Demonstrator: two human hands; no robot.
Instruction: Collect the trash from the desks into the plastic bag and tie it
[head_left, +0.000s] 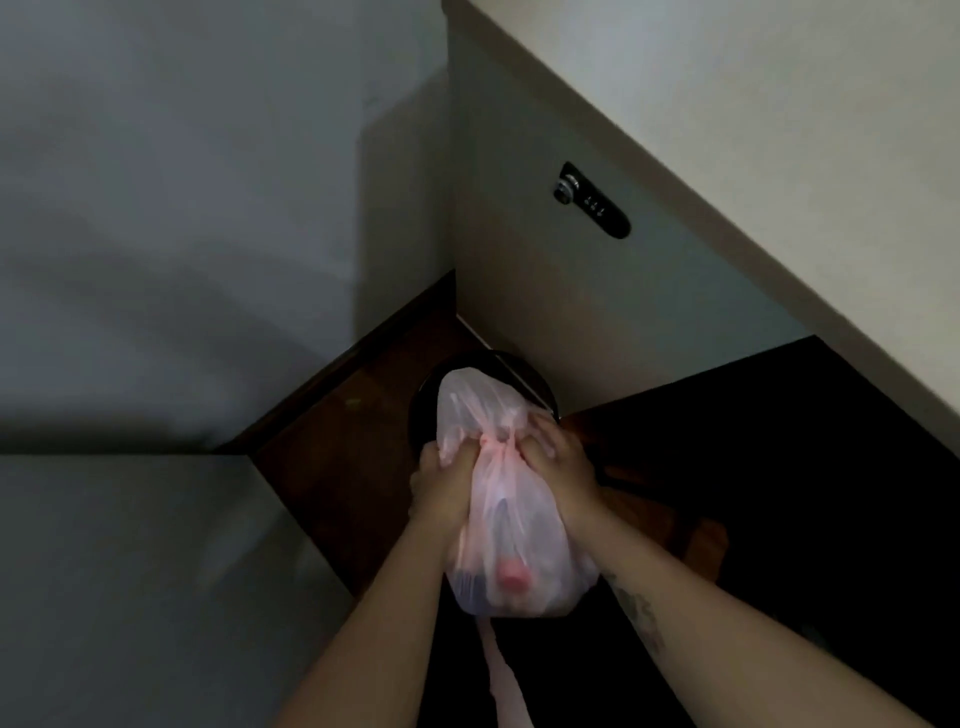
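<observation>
The left grip (447, 486) and right grip (563, 467) each clench the plastic bag (511, 540) beside its knot (493, 442), holding it in mid-air just above the dark bin (488, 358). Uneven pulling could tear the thin film or leave the knot loose.

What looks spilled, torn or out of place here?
No spill shows. The left hand and right hand grip the plastic bag beside its knot. Only a loose pink strip hanging below it looks odd; tear or handle, I cannot tell.
</observation>
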